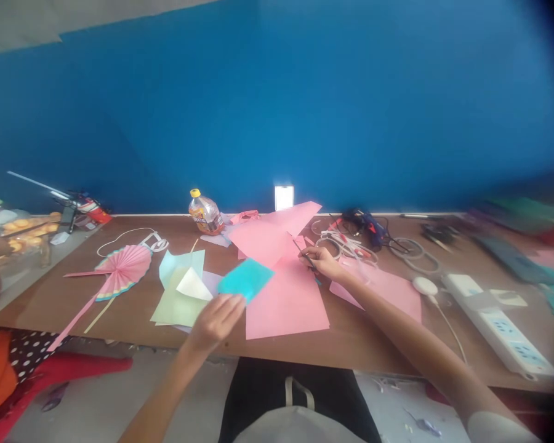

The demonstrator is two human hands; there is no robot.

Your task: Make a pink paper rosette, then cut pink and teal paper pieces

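Meanwhile, at a table (120, 320), the left hand (216, 320) pinches a teal sheet (245, 278) by its near corner, long axis running up-right toward the right hand (323, 261), which grips a thin tool (305, 253) over pink paper (284, 301).

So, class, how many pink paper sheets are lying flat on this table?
3 that can be told apart: a large pink sheet at the front edge, a far pink sheet near the bottle, a right pink sheet beside the right hand. Overlaps may hide others.
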